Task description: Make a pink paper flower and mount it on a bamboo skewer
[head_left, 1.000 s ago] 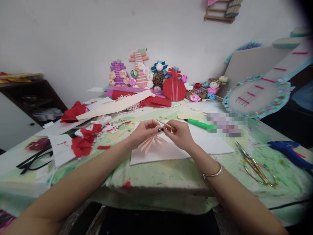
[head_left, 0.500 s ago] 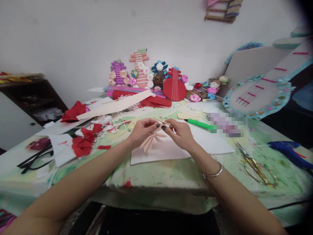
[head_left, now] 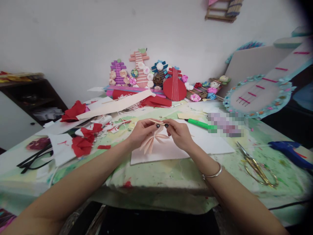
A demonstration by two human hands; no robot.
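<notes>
My left hand [head_left: 143, 133] is closed, pinching a pale peach paper strip cut into pointed petals [head_left: 149, 143]. The petals fan out below my fingers. My right hand [head_left: 179, 132] is also closed, its thumb and forefinger pressed together at the upper edge of the same paper. A thin pale stick [head_left: 155, 121] runs between the fingertips of both hands, and fingers cover part of it. Under both hands lies a white board [head_left: 212, 143] on the paint-stained tablecloth.
Gold-handled scissors [head_left: 258, 167] and a blue glue gun [head_left: 288, 153] lie on the right. Behind the board is a green-handled cutter [head_left: 200, 124]. Red paper scraps [head_left: 83, 146] and black-framed glasses [head_left: 36, 160] are on the left. Small decorated lute models [head_left: 174, 86] stand against the wall.
My right hand's fingertips have shifted slightly at the paper's upper edge, and the thumb sits a little farther right. The petals hang slightly more spread. My left hand has barely moved.
</notes>
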